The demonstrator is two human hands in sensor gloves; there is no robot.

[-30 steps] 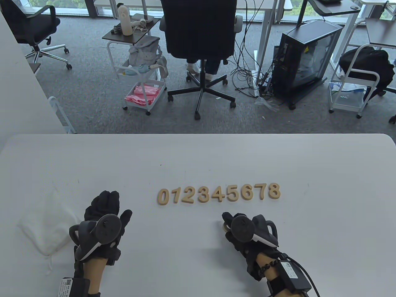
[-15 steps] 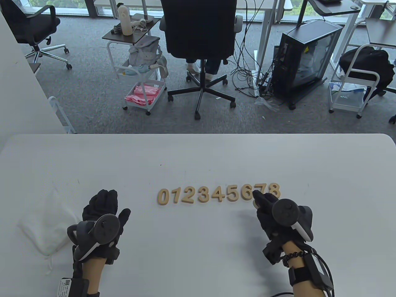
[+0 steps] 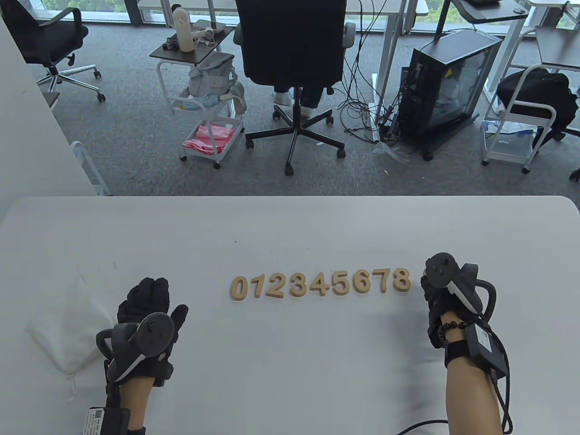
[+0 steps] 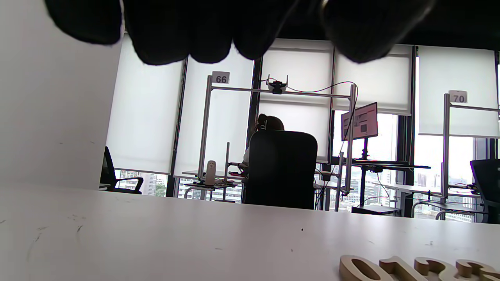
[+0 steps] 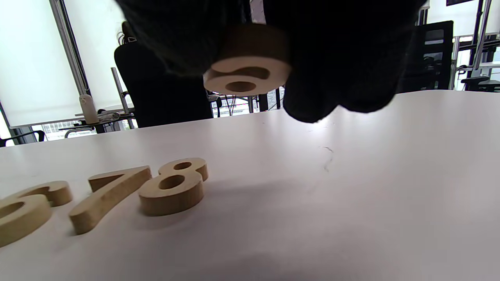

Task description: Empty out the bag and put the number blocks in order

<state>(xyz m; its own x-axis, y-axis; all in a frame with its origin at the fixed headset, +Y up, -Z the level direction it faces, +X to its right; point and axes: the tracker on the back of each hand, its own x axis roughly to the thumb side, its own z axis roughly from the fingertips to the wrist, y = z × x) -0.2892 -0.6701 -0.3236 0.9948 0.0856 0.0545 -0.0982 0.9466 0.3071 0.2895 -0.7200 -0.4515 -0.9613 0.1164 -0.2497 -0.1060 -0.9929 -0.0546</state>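
The worktop (image 3: 290, 226) carries all task items. The white bag (image 3: 68, 326) lies slack and flat at the left edge and appears emptied, so the first step is judged complete. A row of wooden number blocks (image 3: 321, 283) reads 0 through 8 from left to right near the centre, evenly spaced and in order. The left hand (image 3: 147, 317) rests beside the bag, fingers (image 4: 187, 35) loosely extended and holding nothing. The right hand (image 3: 442, 294) hangs just past the 8 block (image 5: 172, 187), its fingers (image 5: 343, 66) closed around one last block (image 5: 248, 66), apparently the 9, held above the worktop. Remaining work, as judged: set this block down just right of the 8 to complete the sequence.
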